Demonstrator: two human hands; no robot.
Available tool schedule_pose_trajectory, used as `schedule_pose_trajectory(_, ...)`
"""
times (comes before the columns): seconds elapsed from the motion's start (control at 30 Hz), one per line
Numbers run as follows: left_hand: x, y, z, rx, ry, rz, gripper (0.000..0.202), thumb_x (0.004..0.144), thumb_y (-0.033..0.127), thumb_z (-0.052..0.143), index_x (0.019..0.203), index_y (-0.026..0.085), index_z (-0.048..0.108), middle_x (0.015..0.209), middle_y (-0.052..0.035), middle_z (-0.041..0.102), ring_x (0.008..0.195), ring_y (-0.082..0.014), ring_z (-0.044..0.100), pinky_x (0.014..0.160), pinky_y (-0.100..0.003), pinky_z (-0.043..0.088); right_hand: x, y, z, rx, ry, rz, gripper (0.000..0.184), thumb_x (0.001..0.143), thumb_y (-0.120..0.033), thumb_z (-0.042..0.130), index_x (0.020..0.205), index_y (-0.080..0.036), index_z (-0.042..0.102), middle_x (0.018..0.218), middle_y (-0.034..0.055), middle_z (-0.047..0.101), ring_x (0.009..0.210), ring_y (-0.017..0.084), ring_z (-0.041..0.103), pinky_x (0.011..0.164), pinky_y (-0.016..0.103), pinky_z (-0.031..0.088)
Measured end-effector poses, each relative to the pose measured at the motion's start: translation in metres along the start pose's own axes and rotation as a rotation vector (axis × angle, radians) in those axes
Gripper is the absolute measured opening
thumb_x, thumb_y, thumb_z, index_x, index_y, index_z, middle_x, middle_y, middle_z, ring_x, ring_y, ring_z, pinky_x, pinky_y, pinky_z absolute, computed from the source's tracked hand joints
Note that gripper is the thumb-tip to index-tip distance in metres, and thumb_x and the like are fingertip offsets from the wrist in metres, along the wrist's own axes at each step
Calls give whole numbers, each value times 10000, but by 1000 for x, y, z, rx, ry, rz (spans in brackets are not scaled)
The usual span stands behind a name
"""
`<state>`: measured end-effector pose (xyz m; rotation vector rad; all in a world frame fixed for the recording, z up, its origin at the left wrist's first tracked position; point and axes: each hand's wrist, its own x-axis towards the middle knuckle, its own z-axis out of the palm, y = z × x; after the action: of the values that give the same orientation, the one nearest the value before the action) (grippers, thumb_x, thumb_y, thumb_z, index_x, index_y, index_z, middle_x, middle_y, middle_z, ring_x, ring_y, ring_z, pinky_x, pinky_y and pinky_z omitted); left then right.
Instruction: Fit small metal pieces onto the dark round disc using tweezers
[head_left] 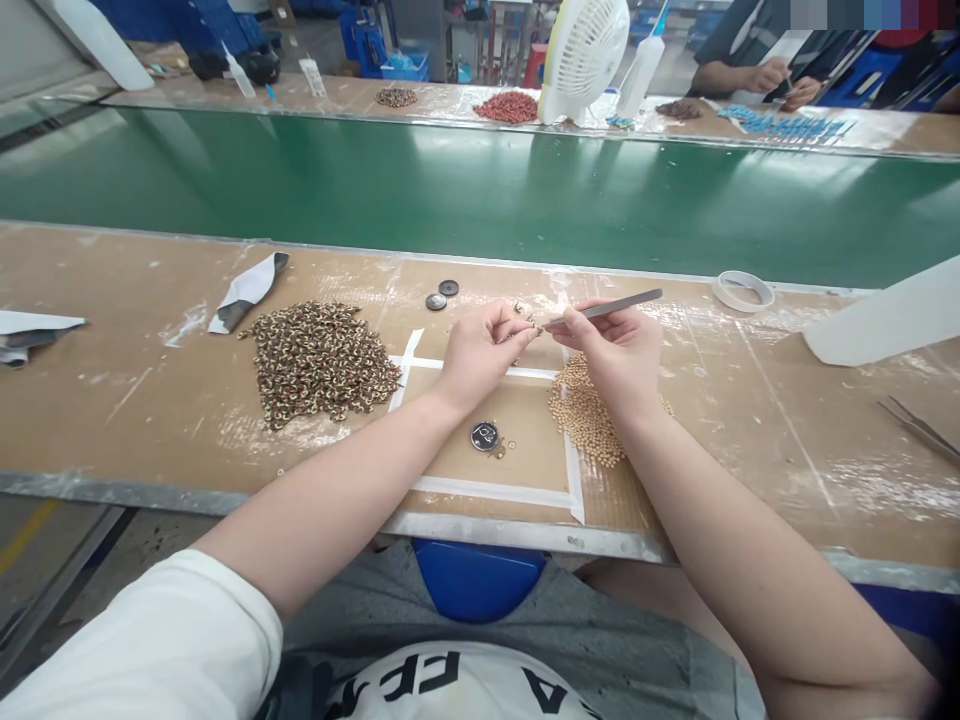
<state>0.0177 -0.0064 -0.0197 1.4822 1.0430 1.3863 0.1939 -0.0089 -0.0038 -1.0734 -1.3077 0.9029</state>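
Observation:
My right hand [621,355] is closed around a pair of metal tweezers [630,301], whose tips point left toward my other hand. A small piece [537,328], too tiny to name, is pinched between the thumb and forefinger of my left hand [484,350], right at the tweezer tips. Under my right hand lies a pile of small tan beads [589,415], partly hidden by it. A larger heap of dark and gold small parts [319,362] sits to the left. Inside a white tape outline [495,492] lies a round black disc with a silver pattern [484,436], a few tiny bits beside it.
Two dark round discs [448,288] lie behind my left hand. A tape roll [742,291], a white bottle [885,315] and other tweezers [919,425] are at right. Beyond the green belt [337,190] stand a fan [585,60] and a co-worker's hands [784,82].

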Motion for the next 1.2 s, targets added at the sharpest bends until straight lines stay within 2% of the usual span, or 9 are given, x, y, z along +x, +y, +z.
schedule_pose_trajectory(0.17,-1,4,-3,53,-33,-1,499,863,242,747,680,221,283,634,32,534,777,-143,689,618,-256,443,0,-3,0,22,-2,26,385,810,-572,810,919,-224,687,846,60,772,883,264,796,880,453,694)
schedule_pose_trajectory(0.27,-1,5,-4,76,-53,-13,493,877,274,744,675,223,298,625,32,521,864,-171,724,667,-267,482,1,-6,-1,61,-2,66,368,801,-538,822,923,-215,694,852,68,774,880,264,793,895,461,684)
schedule_pose_trajectory(0.53,0,6,-8,132,-76,-20,448,899,302,729,684,227,343,777,-26,702,934,-191,747,727,-298,521,5,-3,-3,225,20,201,353,794,-481,841,948,-189,716,872,88,795,884,269,799,880,452,680)
schedule_pose_trajectory(0.63,6,14,-20,304,-36,14,399,912,342,707,703,226,387,864,-38,748,902,-182,736,752,-306,522,8,-2,-5,270,51,222,364,790,-473,851,964,-184,715,887,96,796,877,262,796,852,432,677)
schedule_pose_trajectory(0.77,18,28,-46,769,97,-14,236,919,364,681,794,236,527,912,-6,772,690,-153,645,679,-294,453,12,1,-7,259,100,218,358,806,-485,834,986,-204,708,945,91,793,901,241,782,850,412,656)
schedule_pose_trajectory(0.83,23,32,-56,921,125,-49,150,919,350,673,859,255,574,956,13,784,687,-161,634,673,-294,420,14,5,-9,256,123,192,346,818,-489,823,995,-215,706,960,85,787,921,232,770,864,407,643)
schedule_pose_trajectory(1.0,29,30,-67,1031,50,-114,78,906,332,682,942,282,634,1010,6,796,807,-207,673,692,-304,391,22,15,-17,177,122,104,328,838,-479,805,1030,-226,725,973,72,775,959,225,735,868,409,626)
schedule_pose_trajectory(1.2,33,19,-77,1060,32,-125,77,905,322,679,970,294,647,1028,4,797,840,-226,689,701,-320,385,29,16,-28,-35,13,35,295,911,-441,724,1103,-216,728,951,84,778,906,242,737,781,424,628)
